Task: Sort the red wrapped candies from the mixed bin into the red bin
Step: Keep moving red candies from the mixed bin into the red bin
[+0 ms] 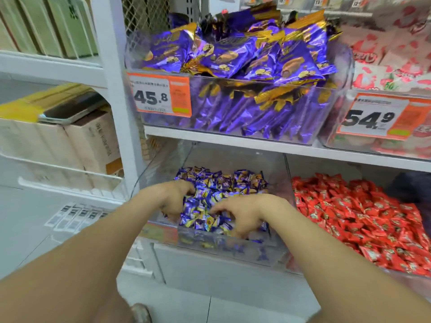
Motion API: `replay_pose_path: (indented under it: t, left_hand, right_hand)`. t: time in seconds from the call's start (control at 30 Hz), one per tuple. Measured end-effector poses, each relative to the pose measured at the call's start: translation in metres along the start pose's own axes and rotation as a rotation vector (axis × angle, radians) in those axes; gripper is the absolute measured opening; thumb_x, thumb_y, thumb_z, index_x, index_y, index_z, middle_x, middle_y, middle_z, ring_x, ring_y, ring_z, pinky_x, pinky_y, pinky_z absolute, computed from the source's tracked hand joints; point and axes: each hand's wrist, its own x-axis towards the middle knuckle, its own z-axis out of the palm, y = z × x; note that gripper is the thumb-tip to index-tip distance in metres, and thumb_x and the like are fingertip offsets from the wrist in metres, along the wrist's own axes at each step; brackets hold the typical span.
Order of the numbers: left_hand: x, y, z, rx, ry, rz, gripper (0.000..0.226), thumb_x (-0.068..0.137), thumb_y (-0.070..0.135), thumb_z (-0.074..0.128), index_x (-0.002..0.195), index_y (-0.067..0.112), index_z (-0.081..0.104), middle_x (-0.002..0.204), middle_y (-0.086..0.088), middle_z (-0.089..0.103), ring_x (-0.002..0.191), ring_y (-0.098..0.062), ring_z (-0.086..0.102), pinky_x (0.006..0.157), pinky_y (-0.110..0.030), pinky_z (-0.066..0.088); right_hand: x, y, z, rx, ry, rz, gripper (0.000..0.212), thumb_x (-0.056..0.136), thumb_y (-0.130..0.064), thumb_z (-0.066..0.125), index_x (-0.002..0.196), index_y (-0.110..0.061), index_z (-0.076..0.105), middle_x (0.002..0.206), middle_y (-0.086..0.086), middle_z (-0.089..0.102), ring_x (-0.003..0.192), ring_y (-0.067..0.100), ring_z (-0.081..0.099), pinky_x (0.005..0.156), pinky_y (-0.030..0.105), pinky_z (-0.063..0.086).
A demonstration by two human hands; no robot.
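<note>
Both hands are down in the mixed bin [233,159] at lower centre of the frame, probably to rake the pile apart and bring up anything red buried beneath. The left hand [173,199] has its fingers bent down into the blue wrapped candies [221,183]. The tips are hidden, so I cannot tell whether it grasps one. The right hand [242,214] lies splayed over the front of the pile, fingers spread and tips sunk among the wrappers, with nothing visibly pinched.

No red wrapper shows on the surface of the mixed bin. The only red wrapped candies [361,217] in sight fill the red bin [326,165] at lower right, just beside the mixed bin and separated from it by a clear wall. With the two bins this close, a find only needs a short carry to the right.

An orange label [158,233] on the mixed bin's front is too blurred to read. On the shelf above, a price tag [151,97] reading "45.8" is fixed to a clear bin of purple packets [245,57]. At upper right, another price tag [370,117] reading "54.9" fronts a bin of pink-and-white packets [391,57]. The smaller print and barcodes on both tags cannot be made out. Printing on the cartons [100,141] at the left of the frame is also unreadable.
</note>
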Motion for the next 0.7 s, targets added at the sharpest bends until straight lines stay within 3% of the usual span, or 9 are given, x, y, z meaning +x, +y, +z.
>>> replay_pose_path:
  t: [0.07, 0.17, 0.23, 0.3, 0.4, 0.47, 0.57, 0.63, 0.7]
  left_hand:
    - [0.006, -0.007, -0.001, -0.196, 0.122, 0.096, 0.079, 0.086, -0.008, 0.071, 0.156, 0.012, 0.039, 0.149, -0.007, 0.056, 0.104, -0.018, 0.065, 0.064, -0.008, 0.048]
    - [0.005, -0.013, -0.009, -0.364, 0.239, 0.153, 0.074, 0.085, -0.01, 0.07, 0.149, 0.019, 0.051, 0.143, -0.006, 0.061, 0.099, -0.022, 0.07, 0.068, -0.015, 0.05]
    - [-0.001, -0.014, -0.017, -0.208, 0.362, 0.1, 0.062, 0.087, -0.008, 0.06, 0.141, 0.022, 0.06, 0.13, -0.008, 0.068, 0.107, -0.025, 0.066, 0.079, -0.021, 0.046]
    - [-0.006, -0.015, -0.018, -0.11, 0.38, 0.055, 0.064, 0.085, -0.008, 0.058, 0.142, 0.02, 0.059, 0.128, -0.012, 0.067, 0.11, -0.027, 0.063, 0.084, -0.026, 0.047]
    - [-0.016, -0.013, -0.011, -0.015, 0.217, 0.093, 0.061, 0.093, 0.0, 0.059, 0.151, 0.016, 0.049, 0.149, -0.008, 0.053, 0.134, -0.026, 0.053, 0.102, -0.032, 0.047]
    - [-0.021, -0.01, -0.007, -0.031, 0.114, 0.165, 0.046, 0.096, 0.003, 0.058, 0.137, 0.023, 0.061, 0.139, -0.002, 0.057, 0.122, -0.02, 0.058, 0.097, -0.031, 0.049]
    - [-0.026, -0.01, -0.008, -0.108, 0.019, 0.177, 0.043, 0.088, -0.002, 0.047, 0.096, 0.027, 0.077, 0.102, -0.006, 0.073, 0.09, -0.027, 0.069, 0.072, -0.035, 0.056]
    - [-0.032, -0.007, -0.009, -0.117, -0.059, 0.177, 0.044, 0.084, 0.0, 0.044, 0.091, 0.025, 0.08, 0.097, -0.01, 0.077, 0.094, -0.035, 0.072, 0.073, -0.038, 0.06]
    - [-0.04, -0.001, -0.01, -0.155, -0.02, 0.222, 0.033, 0.089, 0.01, 0.052, 0.092, 0.027, 0.08, 0.093, 0.005, 0.077, 0.093, -0.02, 0.073, 0.083, -0.037, 0.061]
  right_hand:
    - [0.01, 0.003, -0.006, 0.034, 0.192, -0.022, 0.093, 0.07, -0.031, 0.091, 0.15, -0.043, 0.045, 0.146, 0.0, 0.056, 0.115, 0.031, 0.07, 0.099, 0.05, 0.057]
    - [0.014, 0.013, -0.018, -0.032, 0.531, 0.074, 0.069, 0.079, -0.026, 0.08, 0.143, -0.034, 0.055, 0.133, 0.007, 0.065, 0.121, 0.033, 0.064, 0.099, 0.046, 0.056]
    - [0.019, 0.019, -0.021, -0.042, 0.643, 0.185, 0.05, 0.086, -0.033, 0.071, 0.135, -0.028, 0.059, 0.129, 0.009, 0.068, 0.118, 0.035, 0.065, 0.096, 0.047, 0.057]
    - [0.024, 0.02, -0.015, -0.053, 0.607, 0.253, 0.055, 0.096, -0.047, 0.061, 0.147, -0.031, 0.049, 0.145, 0.015, 0.056, 0.131, 0.042, 0.057, 0.105, 0.053, 0.052]
    - [0.034, 0.011, 0.003, 0.028, 0.297, 0.293, 0.072, 0.102, -0.068, 0.041, 0.164, -0.051, 0.008, 0.176, 0.009, -0.001, 0.155, 0.059, 0.003, 0.123, 0.071, 0.017]
    - [0.033, 0.0, 0.011, 0.05, 0.148, 0.216, 0.076, 0.102, -0.07, 0.039, 0.165, -0.05, 0.0, 0.175, 0.003, -0.02, 0.156, 0.055, -0.013, 0.126, 0.069, 0.007]
    - [0.017, -0.016, 0.005, 0.044, 0.175, -0.03, 0.062, 0.108, -0.05, 0.049, 0.165, -0.041, 0.027, 0.175, 0.005, 0.014, 0.159, 0.034, 0.02, 0.127, 0.047, 0.024]
    - [0.001, -0.02, -0.001, 0.049, 0.264, -0.111, 0.045, 0.108, -0.04, 0.052, 0.153, -0.034, 0.051, 0.158, 0.003, 0.046, 0.148, 0.025, 0.038, 0.119, 0.039, 0.034]
    - [-0.021, -0.02, 0.001, 0.0, 0.404, -0.135, 0.03, 0.105, -0.047, 0.055, 0.126, -0.034, 0.071, 0.123, 0.003, 0.063, 0.13, 0.023, 0.049, 0.107, 0.042, 0.043]
